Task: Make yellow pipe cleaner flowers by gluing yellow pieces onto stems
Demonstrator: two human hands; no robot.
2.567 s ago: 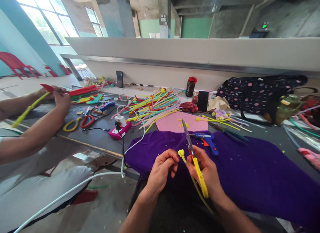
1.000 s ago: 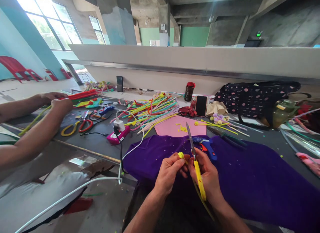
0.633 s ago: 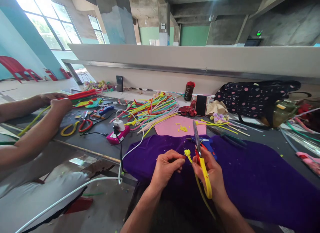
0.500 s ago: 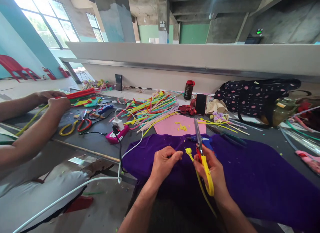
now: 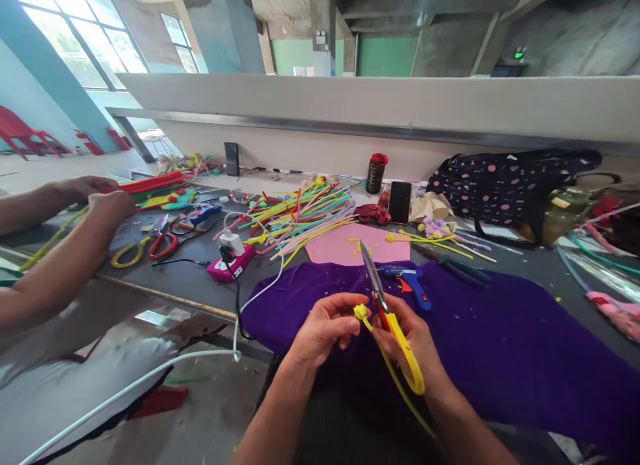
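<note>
My right hand (image 5: 411, 342) is closed round yellow-handled scissors (image 5: 387, 318), whose blades point up and away, and it also grips the stem of a yellow pipe cleaner (image 5: 395, 378). My left hand (image 5: 325, 328) pinches the curled yellow tip (image 5: 361, 312) of that pipe cleaner. Both hands hover over a purple cloth (image 5: 500, 345) at the near edge of the table. A blue glue gun (image 5: 407, 278) lies on the cloth just beyond the scissors.
A pile of coloured pipe cleaners (image 5: 305, 212), a pink sheet (image 5: 340, 248), a pink power strip (image 5: 230, 262), a phone (image 5: 399, 202), a bottle (image 5: 375, 172) and a dotted bag (image 5: 505, 188) crowd the table. Another person's arms (image 5: 60, 252) work at the left beside scissors (image 5: 145, 246).
My hands have drawn together again: the left fingers have closed on the yellow tip, and the scissors have shifted left and tilted. The view has dipped slightly.
</note>
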